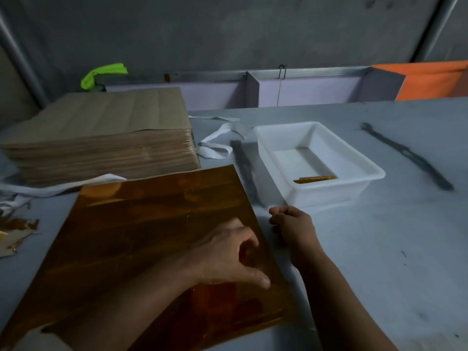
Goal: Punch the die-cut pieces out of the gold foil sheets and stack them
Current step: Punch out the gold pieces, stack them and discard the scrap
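Far L: foil scraps (20, 224) and a brown stack (101, 148) behind. Centre: gold sheet (141, 224) lies flat on the table (379, 249), long axis running near-left to far-right. L hand (228, 252) rests on the sheet by its right edge, fingers bent, thumb flat on the foil; can't tell if it pinches a piece. R hand (291, 224) is just off that edge, curled to a fist, nothing visible in it. Tub (329, 196), holding pieces (315, 179), is ahead-right; R hand is nearer, so likely does the drop-off.
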{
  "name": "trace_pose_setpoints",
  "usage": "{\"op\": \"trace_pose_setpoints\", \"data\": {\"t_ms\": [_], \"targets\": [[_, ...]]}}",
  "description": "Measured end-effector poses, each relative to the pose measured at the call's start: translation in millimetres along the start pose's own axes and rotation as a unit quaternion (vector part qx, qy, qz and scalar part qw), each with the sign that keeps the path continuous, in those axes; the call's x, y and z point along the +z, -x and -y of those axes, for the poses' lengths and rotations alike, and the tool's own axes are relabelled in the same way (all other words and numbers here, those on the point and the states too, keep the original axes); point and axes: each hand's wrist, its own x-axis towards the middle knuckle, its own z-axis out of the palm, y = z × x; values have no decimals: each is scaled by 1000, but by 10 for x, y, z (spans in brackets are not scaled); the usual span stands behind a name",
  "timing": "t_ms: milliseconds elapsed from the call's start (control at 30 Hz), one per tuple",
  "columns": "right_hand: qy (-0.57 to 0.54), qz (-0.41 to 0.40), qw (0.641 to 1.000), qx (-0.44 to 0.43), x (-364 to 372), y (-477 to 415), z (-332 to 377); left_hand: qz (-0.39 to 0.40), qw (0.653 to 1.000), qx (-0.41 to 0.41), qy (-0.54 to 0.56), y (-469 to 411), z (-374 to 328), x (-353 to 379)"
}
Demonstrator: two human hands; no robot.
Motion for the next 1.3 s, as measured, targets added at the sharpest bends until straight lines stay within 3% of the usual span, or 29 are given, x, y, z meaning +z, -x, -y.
{"op": "trace_pose_setpoints", "data": {"t_ms": [100, 233, 1300], "targets": [[5, 10, 1000, 1, 19, 64, -6, 58, 996, 11, -61, 134, -23, 146], [4, 19, 1000, 3, 1, 151, -24, 35, 989, 55, -130, 264, -29, 304], [-11, 51, 998, 40, -160, 161, -156, 42, 998, 34, -36, 375, -92, 382]]}}
